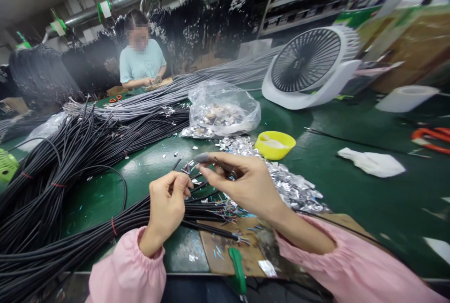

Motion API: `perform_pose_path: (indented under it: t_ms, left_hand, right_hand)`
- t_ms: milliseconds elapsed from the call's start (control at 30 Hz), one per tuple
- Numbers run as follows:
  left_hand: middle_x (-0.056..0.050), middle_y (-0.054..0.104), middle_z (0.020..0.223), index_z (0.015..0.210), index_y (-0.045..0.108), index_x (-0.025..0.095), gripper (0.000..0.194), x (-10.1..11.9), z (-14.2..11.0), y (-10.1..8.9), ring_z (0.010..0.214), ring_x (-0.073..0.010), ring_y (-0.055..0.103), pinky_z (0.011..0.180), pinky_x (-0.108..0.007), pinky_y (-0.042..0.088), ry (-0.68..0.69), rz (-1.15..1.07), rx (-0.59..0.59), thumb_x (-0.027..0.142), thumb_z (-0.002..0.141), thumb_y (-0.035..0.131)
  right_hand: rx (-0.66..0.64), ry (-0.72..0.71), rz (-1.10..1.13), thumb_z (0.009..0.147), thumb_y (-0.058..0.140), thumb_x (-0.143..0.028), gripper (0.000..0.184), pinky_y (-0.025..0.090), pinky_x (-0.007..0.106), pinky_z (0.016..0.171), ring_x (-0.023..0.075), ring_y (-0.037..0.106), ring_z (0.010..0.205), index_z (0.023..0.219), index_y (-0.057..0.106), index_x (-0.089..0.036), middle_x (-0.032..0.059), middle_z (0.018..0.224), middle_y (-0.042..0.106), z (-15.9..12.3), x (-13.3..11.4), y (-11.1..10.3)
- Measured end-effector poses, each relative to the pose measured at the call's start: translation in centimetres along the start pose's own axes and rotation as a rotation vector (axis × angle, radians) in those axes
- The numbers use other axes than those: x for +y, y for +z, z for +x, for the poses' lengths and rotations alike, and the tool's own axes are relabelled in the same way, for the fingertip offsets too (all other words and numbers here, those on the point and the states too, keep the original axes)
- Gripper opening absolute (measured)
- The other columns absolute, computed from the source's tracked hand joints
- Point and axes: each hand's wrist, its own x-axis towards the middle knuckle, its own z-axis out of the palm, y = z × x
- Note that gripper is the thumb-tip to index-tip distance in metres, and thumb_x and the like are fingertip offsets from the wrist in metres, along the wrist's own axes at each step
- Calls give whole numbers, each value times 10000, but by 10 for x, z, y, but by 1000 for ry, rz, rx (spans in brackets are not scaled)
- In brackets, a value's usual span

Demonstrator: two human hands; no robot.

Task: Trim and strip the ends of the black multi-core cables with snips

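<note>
My left hand [168,202] is closed, thumb against the curled fingers, on a thin black cable [176,164]. Loose coloured wires [190,166] show just beyond the fingertips; whether they belong to this cable I cannot tell. Close by on the right, my right hand [246,181] curls around a dark slim tool [228,168], mostly hidden in the palm. Its forefinger wears a grey finger cot [203,157], and thumb and forefinger nearly meet by the wires. Beneath both hands lies a bundle of black cables [140,214] with stripped, multicoloured wire ends [228,209].
Silvery foil scraps [298,188] pile up at the right, beside a yellow bowl [276,146] and a clear plastic bag [225,111]. A white fan [309,69] stands behind. More black cables [45,181] fill the left. A person [142,62] sits across the table.
</note>
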Motion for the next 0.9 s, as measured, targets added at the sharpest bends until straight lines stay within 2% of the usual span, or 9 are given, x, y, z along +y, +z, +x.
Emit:
perform_pose_path:
  t_ms: [100,200,500,667,900]
  left_hand:
    - [28,510,500,611,567,154,367,0,-1,0,466,-72,455,474,-184,322,-4,0,-25,360,882,428]
    - [30,499,500,612,560,153,368,0,-1,1,465,-69,440,468,-186,309,-13,-6,-43,361,884,426]
    - [34,502,513,620,540,153,354,0,-2,2,468,-65,430,460,-186,295,-40,-35,-41,390,869,457]
    - [35,495,508,623,553,149,352,0,-1,2,460,-60,416,452,-183,287,-56,-68,-56,391,863,466]
    - [41,459,474,624,586,136,369,1,2,1,423,-48,359,425,-180,262,-110,-122,-80,419,841,489]
  right_hand:
    - [-40,58,178,704,636,-207,168,565,232,573,165,676,638,856,692,-163,43,772,715,0,-1,-1]
    - [-43,52,244,703,652,-165,141,589,228,664,171,693,699,835,695,-186,27,789,718,-1,-2,-1]
    - [-15,-19,140,687,643,-139,131,581,180,580,151,684,620,793,708,-179,14,729,715,-1,1,-1]
    - [-76,1,125,672,611,-166,166,570,194,524,155,670,578,799,717,-165,15,679,705,0,1,1]
    - [-72,99,192,656,641,-202,246,593,236,639,185,692,684,881,712,-133,50,774,717,0,2,0]
